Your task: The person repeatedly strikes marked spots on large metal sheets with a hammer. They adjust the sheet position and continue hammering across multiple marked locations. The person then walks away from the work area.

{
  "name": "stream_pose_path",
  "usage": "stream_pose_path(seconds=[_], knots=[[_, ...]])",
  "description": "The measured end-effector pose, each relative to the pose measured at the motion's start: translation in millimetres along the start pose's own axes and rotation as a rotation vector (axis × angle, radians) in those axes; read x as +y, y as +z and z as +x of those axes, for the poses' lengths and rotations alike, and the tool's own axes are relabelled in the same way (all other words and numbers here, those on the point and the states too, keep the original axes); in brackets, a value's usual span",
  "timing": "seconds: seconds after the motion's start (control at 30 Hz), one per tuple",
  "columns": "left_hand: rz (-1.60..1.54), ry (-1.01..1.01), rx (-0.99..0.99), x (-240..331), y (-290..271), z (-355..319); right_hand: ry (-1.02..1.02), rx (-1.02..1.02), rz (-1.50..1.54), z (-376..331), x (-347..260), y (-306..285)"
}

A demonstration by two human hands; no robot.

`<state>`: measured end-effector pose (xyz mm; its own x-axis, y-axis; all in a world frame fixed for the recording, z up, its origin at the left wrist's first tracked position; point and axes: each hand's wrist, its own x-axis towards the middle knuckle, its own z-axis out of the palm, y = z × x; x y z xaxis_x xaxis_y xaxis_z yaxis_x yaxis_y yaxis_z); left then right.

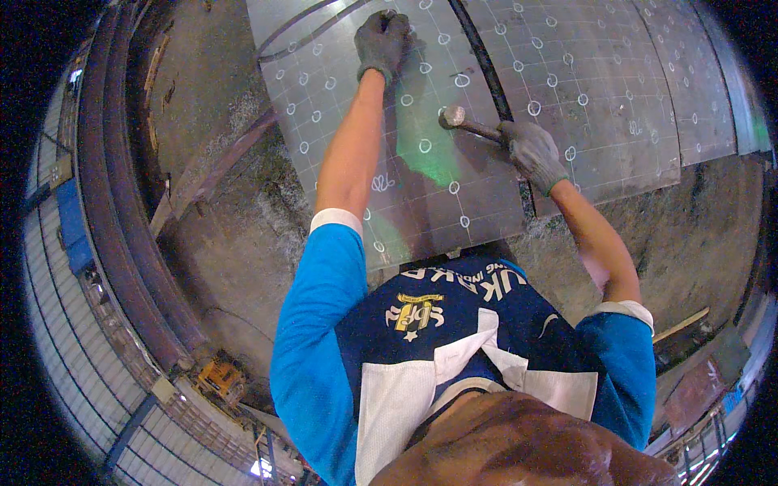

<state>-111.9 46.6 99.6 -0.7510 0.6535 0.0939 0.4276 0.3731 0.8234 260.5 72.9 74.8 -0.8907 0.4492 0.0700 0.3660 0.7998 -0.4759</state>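
Near the frame's upper middle, your gloved right hand (531,152) clamps the hammer (466,123), head leftward, while your left hand (382,40) fists on the marked steel plate (405,162).

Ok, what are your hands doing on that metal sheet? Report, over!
Right hand gloved, grip shut on hammer. Left hand gloved, fist pressed on marked metal sheet; whether it holds anything, can't tell. Hammer head over chalk circles. Nothing in the way.
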Motion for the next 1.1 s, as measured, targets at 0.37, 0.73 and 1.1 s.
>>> stream_pose_path(seconds=[0.37, 0.73, 1.1], knots=[[0.063, 0.041, 0.011, -2, 6, 3, 0.162, -0.289, -0.105, 17, -25, -30], [0.029, -0.026, 0.012, 1, 5, -1, 0.056, -0.137, 0.019, 19, -9, -30], [0.185, 0.241, 0.069, 0, 9, -1, 0.057, 0.431, 0.314, 210, -16, -105]])
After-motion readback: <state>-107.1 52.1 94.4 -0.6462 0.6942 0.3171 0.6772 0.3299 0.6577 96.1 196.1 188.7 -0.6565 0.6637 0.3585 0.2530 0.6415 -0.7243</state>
